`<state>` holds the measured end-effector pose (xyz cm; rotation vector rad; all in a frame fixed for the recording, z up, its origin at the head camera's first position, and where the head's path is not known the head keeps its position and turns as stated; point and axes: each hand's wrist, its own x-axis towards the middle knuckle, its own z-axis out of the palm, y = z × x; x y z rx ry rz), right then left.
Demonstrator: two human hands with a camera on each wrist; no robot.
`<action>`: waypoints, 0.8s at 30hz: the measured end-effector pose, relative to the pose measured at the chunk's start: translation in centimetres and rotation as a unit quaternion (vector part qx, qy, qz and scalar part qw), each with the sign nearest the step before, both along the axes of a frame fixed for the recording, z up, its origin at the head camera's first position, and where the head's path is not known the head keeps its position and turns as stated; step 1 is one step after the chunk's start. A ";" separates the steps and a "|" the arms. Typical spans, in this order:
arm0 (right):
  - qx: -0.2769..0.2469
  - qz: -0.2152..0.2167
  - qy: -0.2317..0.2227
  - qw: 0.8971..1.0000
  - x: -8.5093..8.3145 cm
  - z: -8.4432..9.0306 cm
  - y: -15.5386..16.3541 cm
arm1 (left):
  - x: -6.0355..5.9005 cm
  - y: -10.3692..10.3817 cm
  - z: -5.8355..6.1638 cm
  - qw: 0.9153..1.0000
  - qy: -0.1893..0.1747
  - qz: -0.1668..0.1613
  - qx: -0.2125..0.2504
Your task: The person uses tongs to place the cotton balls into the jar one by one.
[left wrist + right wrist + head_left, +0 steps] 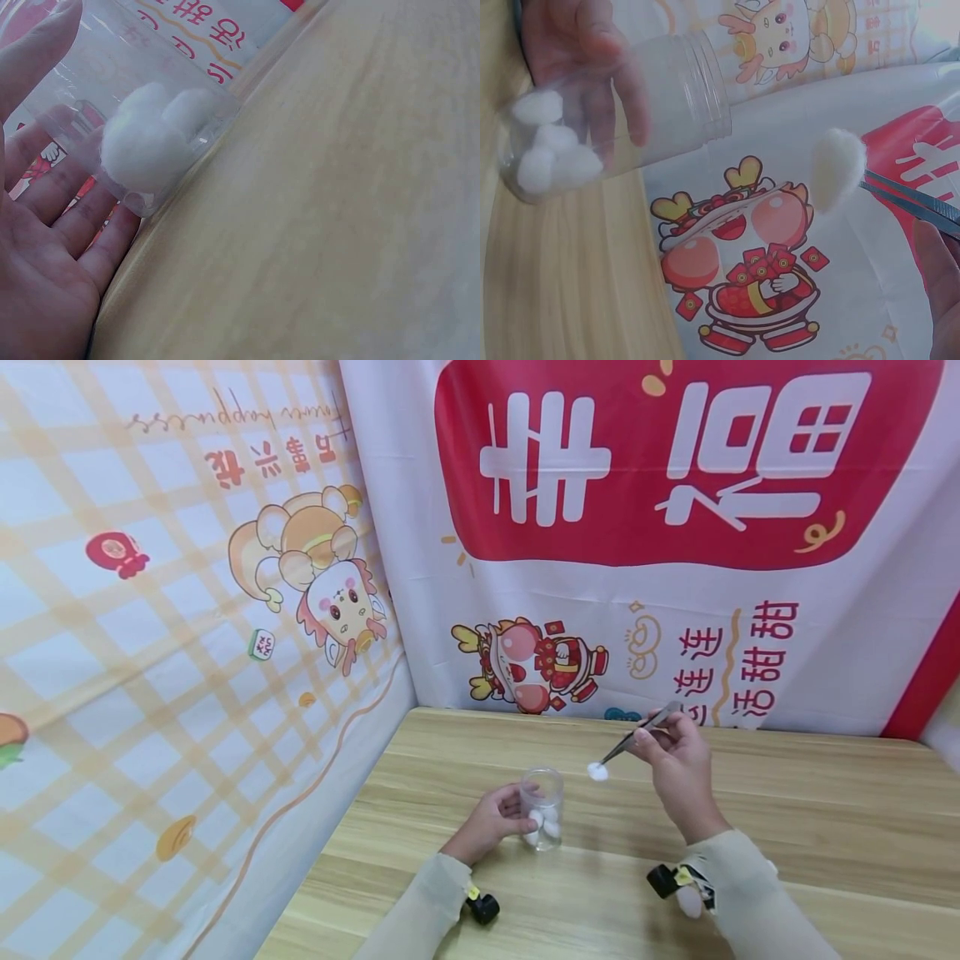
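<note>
My left hand (493,820) holds a clear plastic jar (551,783), the thumb on one side and the fingers behind. The jar stands upright and uncapped on the table. Several white cotton balls (555,146) lie at its bottom, seen through the wall in all three views. Above the table, to the right of the jar, my right hand (681,768) pinches metal tweezers (626,743). Their tips grip one more cotton ball (838,171), which hangs in the air apart from the jar's mouth.
The wood-grain table (420,752) meets a printed cloth (637,593) at the back and a checked cloth (210,693) on the left. A pale rounded thing (688,902) shows beside the right wrist, partly hidden by the strapped camera (662,881).
</note>
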<state>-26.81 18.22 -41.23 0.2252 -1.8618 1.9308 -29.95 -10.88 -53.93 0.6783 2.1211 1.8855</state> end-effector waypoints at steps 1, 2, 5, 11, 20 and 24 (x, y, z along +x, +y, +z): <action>-0.003 0.001 0.000 1.000 0.0 0.0 -0.1 | 0.0 0.0 0.0 1.000 0.000 0.000 -0.001; -0.005 0.001 0.001 1.000 -0.1 0.0 -0.2 | 0.0 0.0 0.0 1.000 0.000 0.001 -0.002; -0.016 0.004 0.000 1.000 -0.2 0.1 -0.4 | -0.1 0.0 -0.1 1.000 -0.001 0.002 -0.009; -0.026 0.010 0.002 1.000 -0.3 0.1 -0.9 | -0.2 -0.1 -0.1 1.000 -0.004 0.002 -0.008; -0.042 0.028 0.013 0.999 -0.4 0.3 -1.9 | -0.2 -0.1 -0.1 1.000 -0.010 0.002 -0.002; -0.056 0.039 0.011 0.998 -0.4 0.3 -2.4 | -0.2 0.0 0.0 1.000 -0.012 0.004 -0.005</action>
